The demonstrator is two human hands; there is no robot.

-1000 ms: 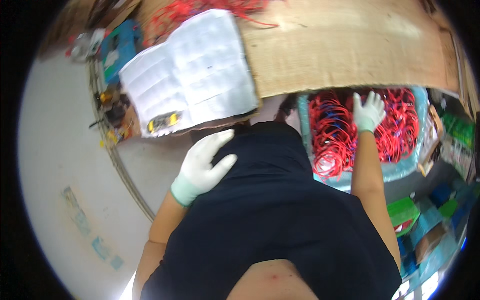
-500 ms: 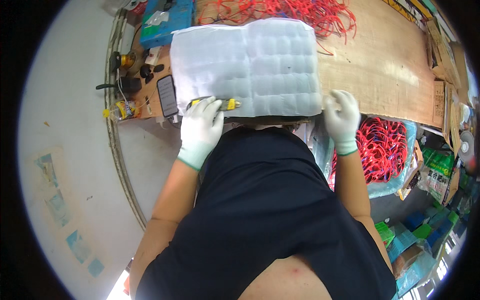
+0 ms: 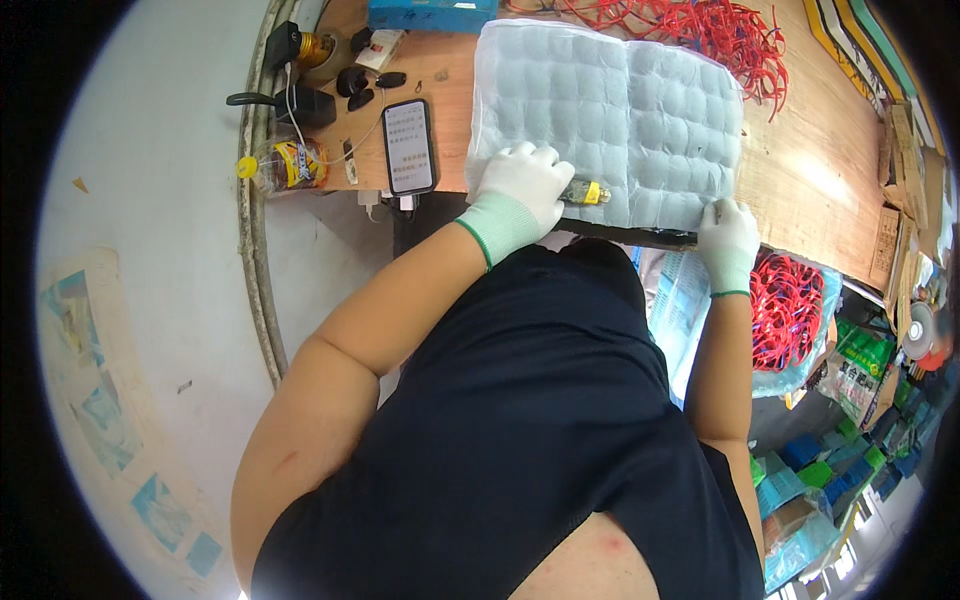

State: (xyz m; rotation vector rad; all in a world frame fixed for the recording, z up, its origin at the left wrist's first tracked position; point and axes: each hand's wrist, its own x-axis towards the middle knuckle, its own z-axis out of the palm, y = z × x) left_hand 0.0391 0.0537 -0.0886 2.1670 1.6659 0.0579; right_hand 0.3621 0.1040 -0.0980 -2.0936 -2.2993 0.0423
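Note:
A pale grey quilted sheet (image 3: 600,110) with rows of puffy squares lies flat at the near edge of the table. My left hand (image 3: 525,190), in a white glove with a green-edged cuff, is closed over a dark-and-yellow handheld tool (image 3: 592,192) on the sheet's near left part. The yellow end of the tool sticks out to the right of my fingers; its exact kind cannot be made out. At the near right corner, my gloved right hand (image 3: 728,240) has its fingers curled over the sheet's edge.
Left of the sheet lie a lit phone (image 3: 408,148), a yellow-capped bottle (image 3: 290,165), a black charger (image 3: 305,108) and small black pieces. Behind stand a blue box (image 3: 430,14) and a heap of red cords (image 3: 725,45). More red cords (image 3: 790,310) fill a lined container below right.
My view has shifted left, so the table appears further right. My right hand has gone from beside the sheet, fingers raised, to gripping its corner. My left hand stays over the tool.

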